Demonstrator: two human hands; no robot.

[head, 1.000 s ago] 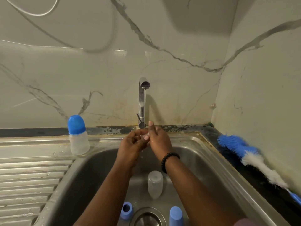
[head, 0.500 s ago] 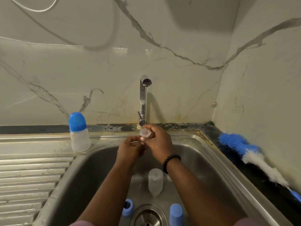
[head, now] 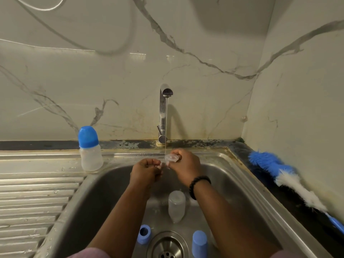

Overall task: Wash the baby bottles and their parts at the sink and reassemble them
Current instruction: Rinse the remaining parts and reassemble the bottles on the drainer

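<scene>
My right hand (head: 185, 166) pinches a clear silicone teat (head: 172, 157) under the thin stream from the tap (head: 163, 112). Just left of it my left hand (head: 146, 170) is curled, its fingertips touching the teat's lower edge. An open clear bottle (head: 176, 205) lies on the floor of the sink (head: 240, 187). A blue screw ring (head: 144, 234) lies left of the drain (head: 167, 247), a blue cap (head: 199, 243) right of it. An assembled bottle with a blue cap (head: 90, 148) stands on the sink's back left corner.
A blue and white bottle brush (head: 286, 178) lies on the dark counter along the right wall. A ribbed steel draining board (head: 31, 202) stretches to the left. Marble-look walls close off the back and right.
The hands have parted slightly from a clasp. My right hand has turned the teat up into the stream, and my left hand has dropped a little lower and leftward.
</scene>
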